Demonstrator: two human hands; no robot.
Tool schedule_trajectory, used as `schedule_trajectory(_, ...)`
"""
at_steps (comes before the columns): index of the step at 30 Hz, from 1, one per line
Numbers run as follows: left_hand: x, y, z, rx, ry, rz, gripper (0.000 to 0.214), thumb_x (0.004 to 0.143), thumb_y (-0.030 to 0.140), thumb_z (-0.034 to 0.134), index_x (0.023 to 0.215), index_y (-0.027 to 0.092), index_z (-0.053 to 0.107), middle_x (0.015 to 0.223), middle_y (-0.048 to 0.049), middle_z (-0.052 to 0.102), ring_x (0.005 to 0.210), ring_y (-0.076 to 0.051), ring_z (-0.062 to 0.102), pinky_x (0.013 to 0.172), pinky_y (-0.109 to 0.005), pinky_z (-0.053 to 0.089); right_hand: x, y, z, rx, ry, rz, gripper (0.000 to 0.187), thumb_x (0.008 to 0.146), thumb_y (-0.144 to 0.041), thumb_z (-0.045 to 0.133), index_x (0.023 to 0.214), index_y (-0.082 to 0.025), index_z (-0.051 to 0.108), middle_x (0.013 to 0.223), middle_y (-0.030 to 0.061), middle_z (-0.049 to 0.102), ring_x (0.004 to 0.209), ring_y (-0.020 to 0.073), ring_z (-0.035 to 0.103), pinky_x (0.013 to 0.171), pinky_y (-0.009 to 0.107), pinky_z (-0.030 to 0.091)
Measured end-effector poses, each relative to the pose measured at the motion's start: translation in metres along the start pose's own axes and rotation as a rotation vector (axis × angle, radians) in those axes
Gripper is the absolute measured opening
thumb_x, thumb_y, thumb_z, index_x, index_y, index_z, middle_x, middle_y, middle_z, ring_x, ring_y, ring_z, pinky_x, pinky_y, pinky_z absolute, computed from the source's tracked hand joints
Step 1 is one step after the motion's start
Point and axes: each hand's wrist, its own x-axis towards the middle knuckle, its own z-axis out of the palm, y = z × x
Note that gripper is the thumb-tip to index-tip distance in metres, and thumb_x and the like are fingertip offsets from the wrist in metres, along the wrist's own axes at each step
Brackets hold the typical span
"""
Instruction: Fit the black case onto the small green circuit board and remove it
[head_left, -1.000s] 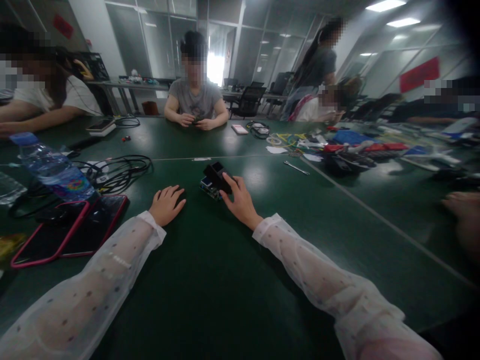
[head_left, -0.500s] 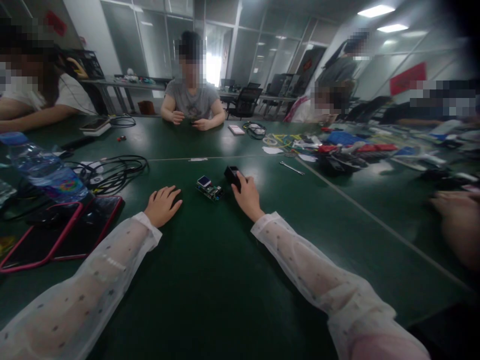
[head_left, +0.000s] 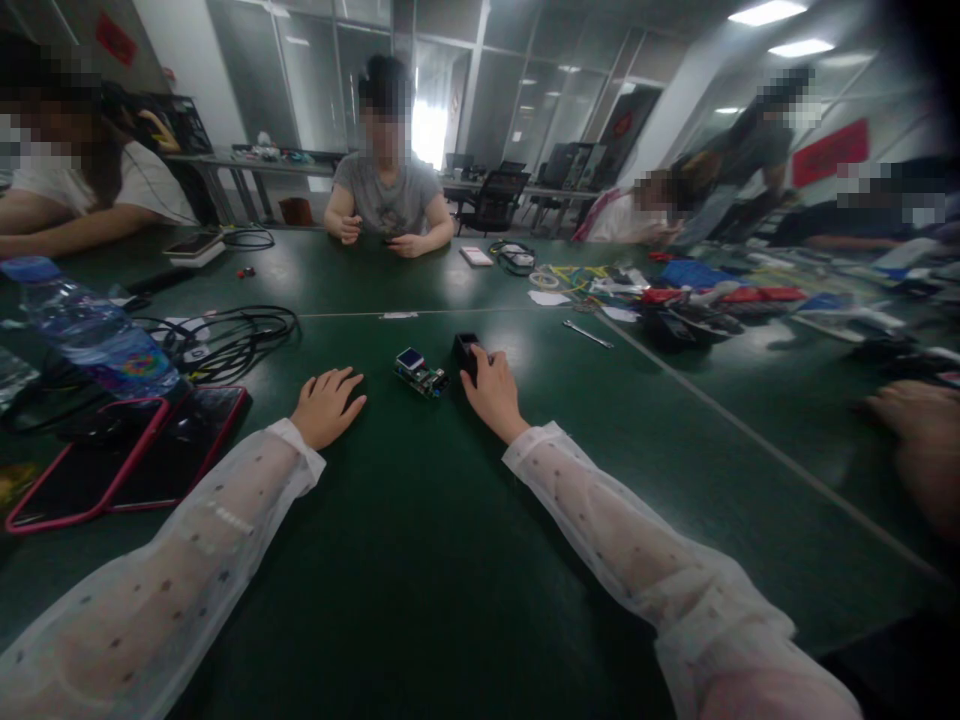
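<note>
My left hand [head_left: 327,408] lies palm down on the green table [head_left: 420,560], fingers stretched out and holding nothing. To its right, a small circuit board [head_left: 421,375] with a little screen rests on the table, apart from both hands. My right hand [head_left: 493,392] is closed around a small black box [head_left: 465,346], which looks open at its far end. Part of this box is hidden beneath my fingers. It sits just right of the circuit board.
Two red-edged phones [head_left: 180,455], a water bottle [head_left: 97,335] and coiled black cables [head_left: 251,335] lie at left. A wrench [head_left: 589,334] lies right of centre, before a pile of wires and tools [head_left: 697,300]. Several people sit around, one facing me [head_left: 386,195]; another person's hand [head_left: 919,420] is at right.
The black box in my right hand sits a little flatter than before. My left hand stays in place. A standing person in the back has moved right, and the person opposite has raised one hand slightly.
</note>
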Motion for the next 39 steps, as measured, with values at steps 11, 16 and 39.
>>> schedule_trajectory(11,0.000,-0.002,0.006,0.008,0.049,0.014,0.051,0.101,0.046,0.031,0.143,0.021,0.046,0.150,-0.0093,0.043,0.139,-0.030,0.036,0.111,-0.053,0.031,0.000,-0.001,0.000,-0.004,-0.032,-0.008,0.047,0.092,-0.025,0.044,0.138,-0.013,0.043,0.116,0.0203,0.049,0.104,0.0312,0.054,0.087,0.046,0.049)
schedule_trajectory(16,0.001,-0.001,0.004,-0.005,0.012,0.003,0.052,0.101,0.047,0.032,0.144,0.021,0.044,0.151,-0.0095,0.042,0.139,-0.030,0.035,0.111,-0.054,0.030,-0.001,-0.001,0.000,-0.045,-0.034,-0.012,0.048,0.093,-0.022,0.042,0.140,-0.013,0.041,0.119,0.0210,0.048,0.103,0.0309,0.055,0.085,0.045,0.049)
schedule_trajectory(39,0.001,-0.001,0.006,-0.001,0.043,-0.006,0.049,0.100,0.046,0.034,0.142,0.023,0.047,0.150,-0.0090,0.044,0.139,-0.030,0.037,0.111,-0.052,0.029,-0.012,-0.032,-0.019,0.419,-0.036,-0.295,0.051,0.099,-0.032,0.039,0.148,-0.026,0.029,0.137,0.0139,0.038,0.125,0.0261,0.047,0.102,0.046,0.047)
